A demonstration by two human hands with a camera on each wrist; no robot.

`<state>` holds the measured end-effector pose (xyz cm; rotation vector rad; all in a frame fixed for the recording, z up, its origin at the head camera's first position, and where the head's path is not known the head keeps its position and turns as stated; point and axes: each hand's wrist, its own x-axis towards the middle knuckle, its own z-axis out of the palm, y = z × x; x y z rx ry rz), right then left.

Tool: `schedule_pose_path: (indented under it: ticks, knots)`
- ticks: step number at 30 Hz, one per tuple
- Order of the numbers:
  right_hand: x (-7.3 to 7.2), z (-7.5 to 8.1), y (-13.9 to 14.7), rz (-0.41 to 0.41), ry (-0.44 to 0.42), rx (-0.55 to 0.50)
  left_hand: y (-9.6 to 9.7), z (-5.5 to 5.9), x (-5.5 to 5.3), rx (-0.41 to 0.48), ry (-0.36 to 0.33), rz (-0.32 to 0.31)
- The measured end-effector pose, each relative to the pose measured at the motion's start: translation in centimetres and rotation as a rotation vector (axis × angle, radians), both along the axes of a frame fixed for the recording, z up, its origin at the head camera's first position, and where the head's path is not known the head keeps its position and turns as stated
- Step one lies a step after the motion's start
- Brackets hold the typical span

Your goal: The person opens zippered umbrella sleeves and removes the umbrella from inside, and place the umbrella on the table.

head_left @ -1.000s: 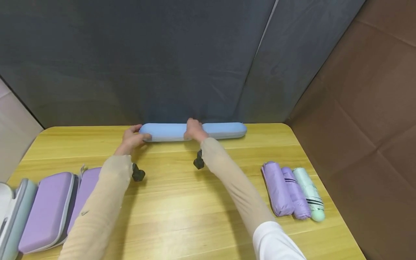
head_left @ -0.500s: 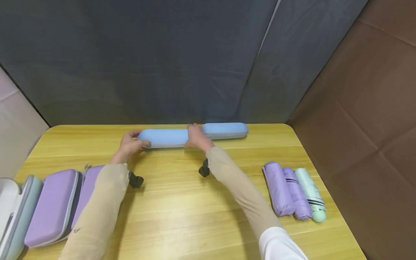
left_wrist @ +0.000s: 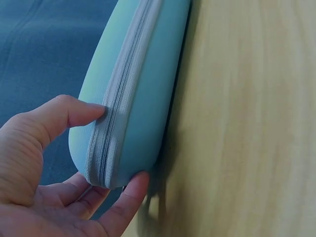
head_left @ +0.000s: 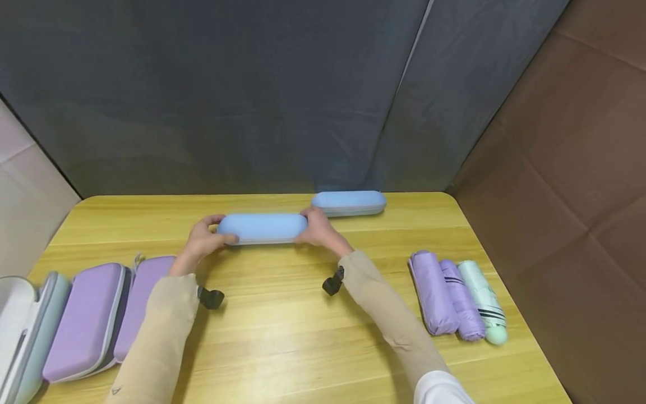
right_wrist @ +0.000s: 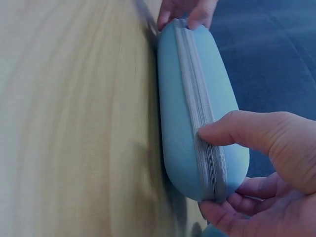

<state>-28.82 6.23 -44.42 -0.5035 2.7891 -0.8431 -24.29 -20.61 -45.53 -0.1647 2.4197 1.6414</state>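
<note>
Between both hands lies a light blue zippered case [head_left: 263, 227], long and rounded at its ends, with a grey zip facing the person. My left hand [head_left: 203, 240] grips its left end, thumb on the zip [left_wrist: 111, 118] and fingers round the end in the left wrist view. At the other end my right hand [head_left: 323, 233] holds it the same way, thumb pressing the zip in the right wrist view. Behind the right hand, a second light blue case [head_left: 350, 202] rests near the table's far edge. Whether the held case touches the table I cannot tell.
To the left stand purple zippered cases [head_left: 86, 320] and a pale grey-green case [head_left: 42, 336], partly behind the left arm. Two folded purple umbrellas [head_left: 433, 294] and a mint one [head_left: 483, 303] lie at the right. A dark curtain [head_left: 227, 101] rises behind the wooden table [head_left: 272, 336].
Both hands have drawn the left blue case from the far edge toward the person, out of line with the other blue case. The right hand has slid to its right end.
</note>
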Motion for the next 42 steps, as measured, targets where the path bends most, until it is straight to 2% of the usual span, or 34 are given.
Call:
schedule_pose_path:
  ticks: [5,9,14,20,29,35,42]
  knots:
    - [0.9,-1.0,1.5,-0.014,-0.047,-0.17,0.2,-0.4,0.8,0.003,0.004,-0.041]
    - [1.6,-1.5,2.3,-0.026,-0.063,-0.251,0.7,-0.4,1.5,0.0,0.028,-0.05]
    - [2.6,-1.4,2.8,-0.032,-0.035,-0.26,1.3,-0.4,2.3,-0.012,0.048,-0.037]
    - [3.7,-1.4,3.6,-0.045,-0.046,-0.247,2.0,-0.5,3.1,-0.077,0.059,-0.034]
    - [4.9,-1.3,5.3,-0.026,-0.05,-0.228,3.3,-0.5,4.3,-0.096,0.059,-0.038]
    - [5.5,-1.3,5.9,-0.012,-0.052,-0.243,3.7,-0.7,4.6,-0.143,0.127,-0.065]
    - [5.5,-1.8,6.9,0.002,-0.154,-0.388,3.5,-0.9,4.9,-0.189,0.212,-0.128]
